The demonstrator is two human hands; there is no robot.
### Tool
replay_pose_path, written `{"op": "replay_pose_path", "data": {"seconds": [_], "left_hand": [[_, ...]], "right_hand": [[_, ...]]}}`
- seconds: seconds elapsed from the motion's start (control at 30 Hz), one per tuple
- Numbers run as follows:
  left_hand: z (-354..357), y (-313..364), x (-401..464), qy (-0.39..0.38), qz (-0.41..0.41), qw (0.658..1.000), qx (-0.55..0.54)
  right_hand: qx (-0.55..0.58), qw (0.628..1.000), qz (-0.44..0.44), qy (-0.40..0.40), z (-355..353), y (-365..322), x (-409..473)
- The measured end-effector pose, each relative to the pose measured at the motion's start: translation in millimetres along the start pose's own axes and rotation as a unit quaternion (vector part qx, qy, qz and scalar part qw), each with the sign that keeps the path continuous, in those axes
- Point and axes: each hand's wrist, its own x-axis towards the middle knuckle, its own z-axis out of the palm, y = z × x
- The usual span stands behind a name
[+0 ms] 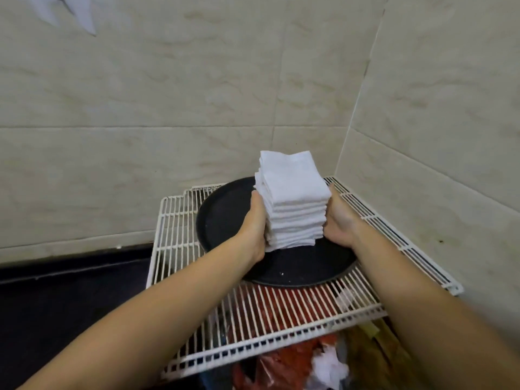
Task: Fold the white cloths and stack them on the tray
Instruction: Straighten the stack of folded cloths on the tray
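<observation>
Standing on the round black tray (225, 218) is a tall stack of folded white cloths (294, 201), pressed between both hands. The left hand (254, 225) lies flat against the stack's left side, fingers straight and reaching up toward the top layers. The right hand (339, 218) presses the opposite side in the same way, palm turned inward, fingers extended and close together. Neither hand curls around anything; they squeeze the pile from both sides. Whether the bottom cloth rests fully on the tray or is lifted a little cannot be told, since the hands and the lowest folds hide the contact.

The stack sits toward the middle of the tray, slightly nearer its far edge, and leans a little, with the upper cloths shifted back and to the left of the lower ones. A few pale specks lie on the tray's near part.

The tray rests on a white wire rack (281, 319), covering most of its far half and reaching close to its right edge. The rack is pushed into the corner of a beige tiled wall (168, 108). Under the rack's near edge, red material (284, 305) and a crumpled white piece (329, 367) show through the wires. A dark surface (56, 305) lies left of the rack.
</observation>
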Motion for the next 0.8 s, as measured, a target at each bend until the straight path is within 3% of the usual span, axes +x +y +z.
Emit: {"op": "replay_pose_path", "data": {"seconds": [0.4, 0.53, 0.8], "left_hand": [[12, 6, -15, 0.049, 0.007, 0.999, -0.013], [5, 4, -25, 0.079, 0.008, 0.997, -0.003], [16, -7, -28, 0.093, 0.075, 0.993, 0.025]], "right_hand": [[-0.034, 0.995, 0.001, -0.099, -6, 0, 1], [0.007, 0.996, 0.019, -0.09, -21, 2, 8], [-0.072, 0.992, -0.028, -0.1, 11, 4, -15]]}}
